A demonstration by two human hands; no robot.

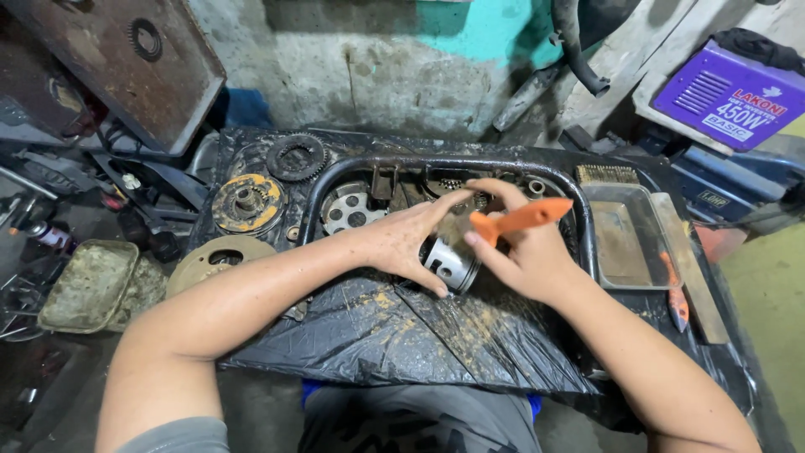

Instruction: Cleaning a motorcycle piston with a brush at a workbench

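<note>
Head view: the left hand [402, 243] is clamped around a grooved metal piston [450, 265], thumb under it and fingers spread over its crown, holding it just above the sheet of black plastic [377, 335] that covers the person's lap side of the tray. The right hand [524, 252] is closed on an orange-handled tool [520, 220], its handle sticking out to the right of the piston; the working end is hidden behind the fingers, so I cannot tell what kind of tip it has.

Everything here looks oily and gritty. In my judgement the piston could slip out of the left hand's grip and drop onto the plastic or into the black wash tray [335, 176] behind the piston, among the gears. The tool, pushed hard, might also skid off the piston and strike the left fingers. A rectangular metal pan [629, 243] sits right of the piston, with a second orange-handled tool [675, 298] beside it.
</note>
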